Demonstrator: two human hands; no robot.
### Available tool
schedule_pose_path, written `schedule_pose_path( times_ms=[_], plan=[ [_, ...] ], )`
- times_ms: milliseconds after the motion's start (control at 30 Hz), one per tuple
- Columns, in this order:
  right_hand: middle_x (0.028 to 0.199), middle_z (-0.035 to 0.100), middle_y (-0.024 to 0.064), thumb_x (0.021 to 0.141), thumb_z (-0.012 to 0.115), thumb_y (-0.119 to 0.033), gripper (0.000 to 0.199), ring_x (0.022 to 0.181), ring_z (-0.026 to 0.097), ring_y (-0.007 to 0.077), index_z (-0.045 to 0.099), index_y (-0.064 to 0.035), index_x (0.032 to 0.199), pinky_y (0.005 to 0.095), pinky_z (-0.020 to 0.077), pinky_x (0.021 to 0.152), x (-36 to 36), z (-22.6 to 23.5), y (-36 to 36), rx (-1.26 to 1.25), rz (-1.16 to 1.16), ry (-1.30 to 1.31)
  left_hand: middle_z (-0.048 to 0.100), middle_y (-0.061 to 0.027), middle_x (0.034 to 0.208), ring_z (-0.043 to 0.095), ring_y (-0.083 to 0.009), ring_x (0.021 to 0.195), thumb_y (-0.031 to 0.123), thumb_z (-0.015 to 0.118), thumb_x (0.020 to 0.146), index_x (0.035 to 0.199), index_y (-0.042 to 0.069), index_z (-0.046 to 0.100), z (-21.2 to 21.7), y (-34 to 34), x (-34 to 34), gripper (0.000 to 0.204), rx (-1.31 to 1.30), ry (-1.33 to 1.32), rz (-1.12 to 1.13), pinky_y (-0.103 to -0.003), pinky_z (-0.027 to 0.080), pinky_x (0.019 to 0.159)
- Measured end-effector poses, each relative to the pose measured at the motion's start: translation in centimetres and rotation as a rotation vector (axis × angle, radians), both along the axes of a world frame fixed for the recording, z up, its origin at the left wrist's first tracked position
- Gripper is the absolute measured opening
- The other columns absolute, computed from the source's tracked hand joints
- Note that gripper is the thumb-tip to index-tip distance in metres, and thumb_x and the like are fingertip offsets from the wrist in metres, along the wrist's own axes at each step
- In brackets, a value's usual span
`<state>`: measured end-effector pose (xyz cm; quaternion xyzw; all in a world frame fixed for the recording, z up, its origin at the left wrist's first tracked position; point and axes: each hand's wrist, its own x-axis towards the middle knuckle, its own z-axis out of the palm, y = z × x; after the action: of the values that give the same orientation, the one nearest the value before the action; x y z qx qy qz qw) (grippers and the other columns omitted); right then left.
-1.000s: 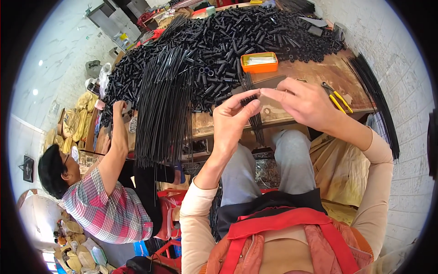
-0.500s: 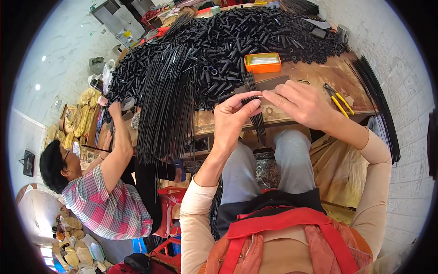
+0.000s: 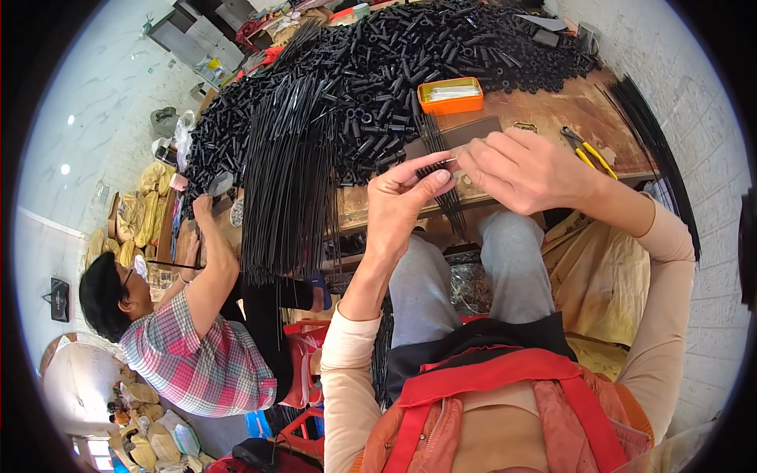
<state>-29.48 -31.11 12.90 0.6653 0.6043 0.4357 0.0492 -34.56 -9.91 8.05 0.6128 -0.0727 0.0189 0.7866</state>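
At center frame, the left hand [image 3: 400, 195] pinches a ribbed black piece [image 3: 428, 169], the right hand [image 3: 520, 172] apparently a thin pin [image 3: 450, 161] at its tip, work demanding steadiness.

Bright light, fisheye-curved edges.

1 head-worn fisheye view looks down, fairly near, over left grip [image 3: 402, 199], right grip [image 3: 516, 173] and worktable [image 3: 579, 110], its rim perhaps distorted.

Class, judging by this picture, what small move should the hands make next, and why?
Probably ease the right hand slightly toward the left hand: the left thumb and finger pinch a dark ridged piece, and a thin pale sliver shows between the two hands.
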Motion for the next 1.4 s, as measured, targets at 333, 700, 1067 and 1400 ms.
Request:
schedule_pose_path(
  times_ms=[333, 700, 1067, 1400],
  plan=[
    [0.089, 0.059, 0.0082, 0.071, 0.066, -0.011, 0.03, 0.071, 0.06, 0.0195, 0.062, 0.002, 0.098, 0.0297, 0.049, 0.056, 1.2, -0.9, 0.9, 0.075, 0.191, 0.178, 0.07, -0.0135, 0.105, 0.068, -0.0173, 0.094, -0.002, 0.065, 0.089, 0.119, -0.002, 0.065, -0.3, 0.4, 0.0, 0.03, 0.034, 0.065, -0.073, -0.027, 0.056, 0.086],
    [0.095, 0.06, 0.0087, 0.07, 0.065, -0.01, 0.039, 0.08, 0.06, 0.0211, 0.063, 0.001, 0.108, 0.0309, 0.0506, 0.064, 0.7, -1.0, -2.6, 0.083, -0.026, 0.288, 0.067, -0.0204, 0.11, 0.065, -0.0273, 0.105, -0.002, 0.062, 0.09, 0.12, -0.006, 0.061, -0.6, 0.3, 0.6, 0.031, -0.06, 0.004, -0.124, -0.04, 0.056, 0.094],
    [0.101, 0.066, 0.0127, 0.082, 0.063, -0.004, 0.028, 0.073, 0.063, 0.0287, 0.066, -0.0043, 0.11, 0.0352, 0.0527, 0.064, 3.1, -1.3, -1.9, 0.343, 0.148, 0.528, 0.065, -0.0114, 0.12, 0.062, -0.0183, 0.112, 0.002, 0.071, 0.084, 0.131, 0.0, 0.056, -2.9, 1.1, 1.3, 0.05, 0.252, -0.004, -0.276, -0.03, 0.054, 0.092],
    [0.107, 0.063, 0.0149, 0.086, 0.067, -0.022, 0.03, 0.106, 0.058, 0.0334, 0.065, 0.0, 0.106, 0.0407, 0.0471, 0.091, 15.5, -14.8, -0.3, 0.223, -0.223, 0.786, 0.041, -0.0185, 0.146, 0.041, -0.0337, 0.135, 0.028, 0.084, 0.065, 0.133, 0.026, 0.057, -12.4, 1.1, 4.7, 0.073, 1.262, -0.699, 0.059, -0.044, 0.038, 0.108]
  ],
)
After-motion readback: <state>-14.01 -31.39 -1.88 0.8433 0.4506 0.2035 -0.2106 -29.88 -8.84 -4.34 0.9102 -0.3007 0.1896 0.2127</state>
